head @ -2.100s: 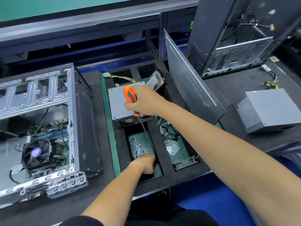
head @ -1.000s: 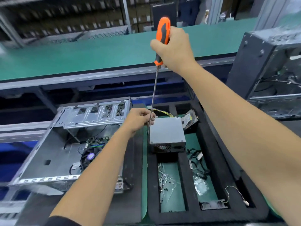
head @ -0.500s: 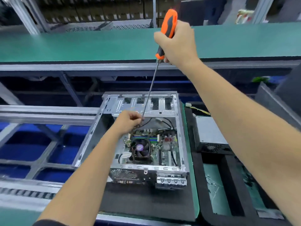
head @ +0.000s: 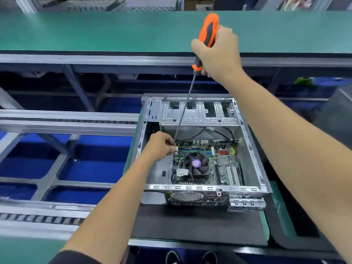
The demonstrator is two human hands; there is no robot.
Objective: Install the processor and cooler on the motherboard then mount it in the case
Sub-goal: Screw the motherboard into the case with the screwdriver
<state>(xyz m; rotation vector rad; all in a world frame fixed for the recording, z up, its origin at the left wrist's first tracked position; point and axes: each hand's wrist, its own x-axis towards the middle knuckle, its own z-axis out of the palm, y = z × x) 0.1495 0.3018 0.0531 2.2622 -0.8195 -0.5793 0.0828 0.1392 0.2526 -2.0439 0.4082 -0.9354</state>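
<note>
So the board is already sitting inside the case (head: 200, 149), cooler fan (head: 197, 164) on top of it, which makes me think the processor and cooler part is done and this is the mounting step: screwing the motherboard (head: 219, 164) down.

Right hand (head: 219, 52) is wrapped tight around the orange handle of a long screwdriver (head: 206, 37), held up high and tilted, with the shaft running down into the case toward the far left corner of the board. Left hand (head: 162, 147) is down at that same corner, fingers curled and pinching right at the tip of the shaft. Probably holding a screw on the bit, but it's too small to actually see, so I can't say for sure.

The case lies open side up on a dark mat (head: 190, 223) near the front edge of the workbench.

Next move, I reckon: seat the tip square in the hole at that corner, let go with the left fingers once it bites, then turn. With the shaft leaning like that, cross-threading looks like the risk.
</note>
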